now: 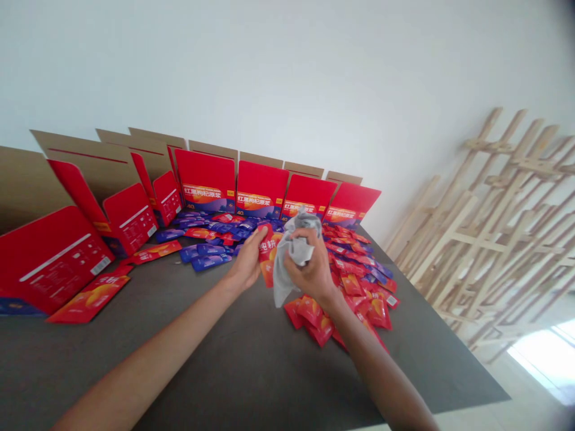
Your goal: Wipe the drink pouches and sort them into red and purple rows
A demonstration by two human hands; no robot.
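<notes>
Head view: my left hand (pixel 246 263) is closed on a red sachet (pixel 268 252), pinching its left edge and holding it above the table (pixel 224 359). My right hand (pixel 312 272) is clenched around a grey cloth (pixel 282 280) that is pressed against the sachet. I judge the sachet light, pliable and slick; grip its sealed edge, not the filled middle.
</notes>
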